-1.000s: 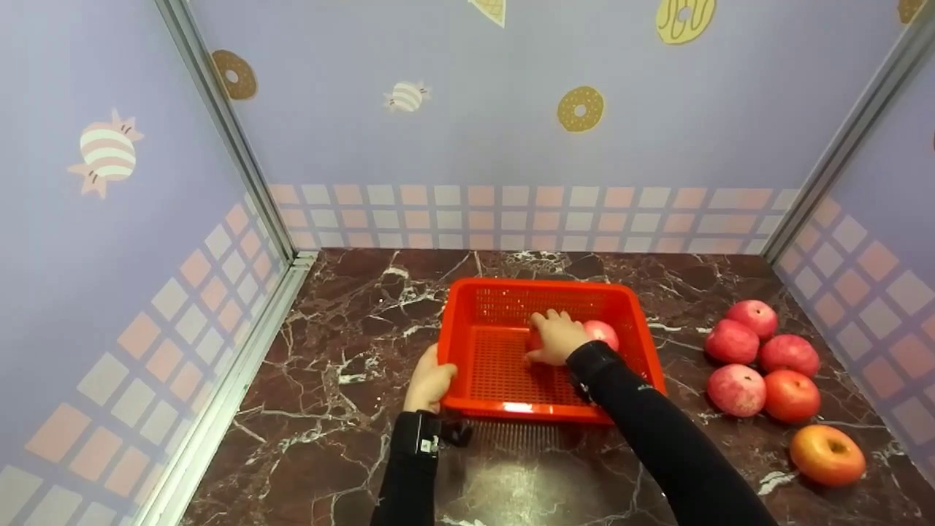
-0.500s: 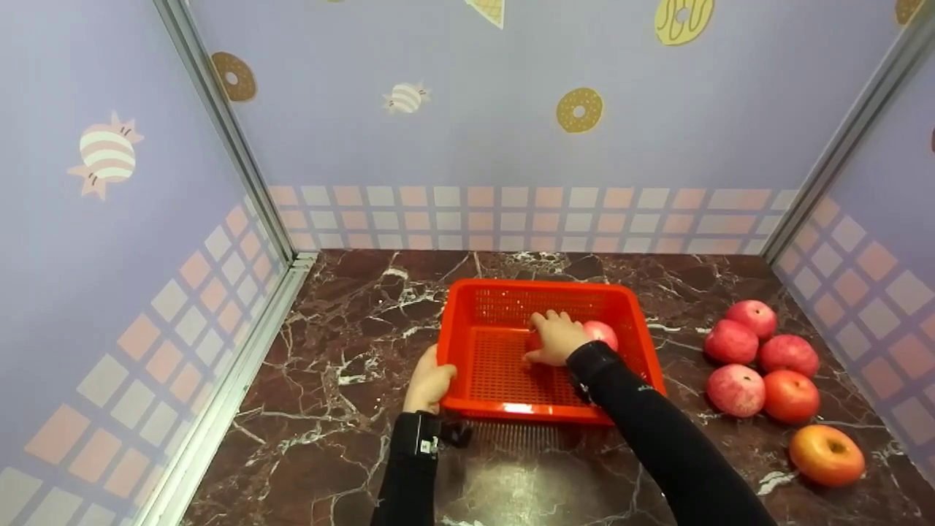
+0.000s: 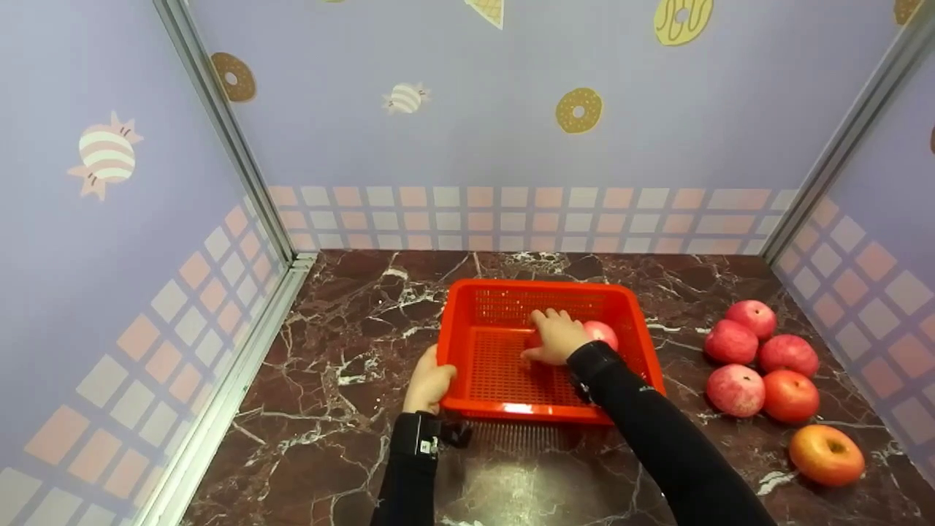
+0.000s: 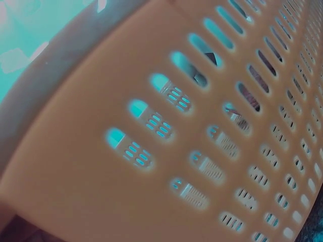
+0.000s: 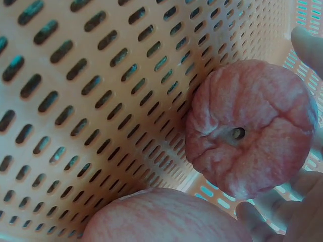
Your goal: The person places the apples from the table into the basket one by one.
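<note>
Judged step: setting an apple (image 5: 250, 121) in the basket (image 3: 540, 284).
Left hand (image 3: 429, 381) clamped on its left side, right hand (image 3: 559, 339) curled round the apple; next move likely calls for release.

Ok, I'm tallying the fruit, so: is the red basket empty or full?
Neither: the red basket holds a wrinkled fruit, the right hand's fingers around it, and a second fruit; much bare floor shows.
</note>
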Action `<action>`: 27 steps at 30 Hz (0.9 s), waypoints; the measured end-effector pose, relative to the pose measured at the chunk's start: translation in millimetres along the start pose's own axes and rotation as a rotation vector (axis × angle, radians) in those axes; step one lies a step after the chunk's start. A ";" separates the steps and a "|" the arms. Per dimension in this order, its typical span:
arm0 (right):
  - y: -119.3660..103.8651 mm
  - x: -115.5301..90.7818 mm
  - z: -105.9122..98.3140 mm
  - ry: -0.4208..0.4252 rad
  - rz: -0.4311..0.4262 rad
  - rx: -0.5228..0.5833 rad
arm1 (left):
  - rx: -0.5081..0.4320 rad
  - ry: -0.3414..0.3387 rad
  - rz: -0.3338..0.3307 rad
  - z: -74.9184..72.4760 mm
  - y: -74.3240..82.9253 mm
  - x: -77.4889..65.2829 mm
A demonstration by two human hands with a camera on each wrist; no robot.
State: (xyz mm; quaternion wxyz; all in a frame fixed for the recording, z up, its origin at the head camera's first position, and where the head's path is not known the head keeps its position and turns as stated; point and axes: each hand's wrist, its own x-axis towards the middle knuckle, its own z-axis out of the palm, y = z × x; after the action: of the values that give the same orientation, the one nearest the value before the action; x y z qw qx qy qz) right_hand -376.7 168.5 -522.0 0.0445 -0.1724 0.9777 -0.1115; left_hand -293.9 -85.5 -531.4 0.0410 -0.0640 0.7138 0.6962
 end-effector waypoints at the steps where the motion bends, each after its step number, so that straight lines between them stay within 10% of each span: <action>1: -0.3 -0.3 -0.4 0.004 -0.001 0.005 | -0.001 -0.001 -0.001 0.1 0.0 -0.1; 27: 6.2 -6.1 -15.4 0.082 -0.010 0.184 | 0.005 0.008 0.027 1.2 0.6 -1.4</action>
State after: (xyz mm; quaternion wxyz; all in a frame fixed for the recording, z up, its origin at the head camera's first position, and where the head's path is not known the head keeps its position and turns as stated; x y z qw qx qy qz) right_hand -374.9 179.5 -508.2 0.0195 -0.1675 0.9634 -0.2083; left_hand -292.6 -84.2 -530.7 0.0288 -0.0572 0.7165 0.6946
